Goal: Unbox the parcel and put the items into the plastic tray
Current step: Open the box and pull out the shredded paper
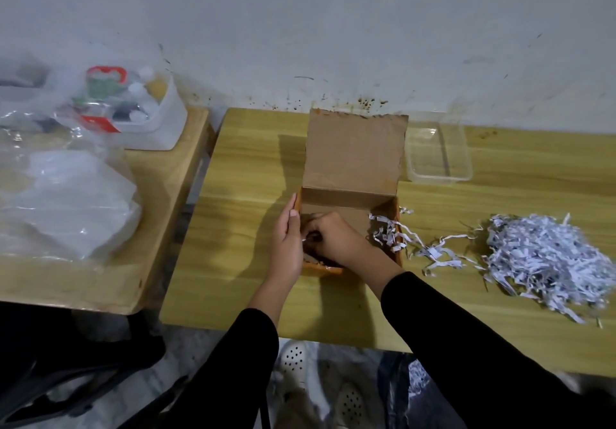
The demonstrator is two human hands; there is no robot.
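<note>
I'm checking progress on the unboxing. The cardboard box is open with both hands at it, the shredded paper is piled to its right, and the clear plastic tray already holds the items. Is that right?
Not quite. In the head view the clear plastic tray behind the open cardboard box is empty. The rest stands: the left hand and right hand are at the box, and the shredded paper is piled to its right.

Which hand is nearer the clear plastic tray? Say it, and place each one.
Right. The right hand is inside the open box, below and left of the clear plastic tray. The left hand grips the box's left wall, farther from the tray.
</note>
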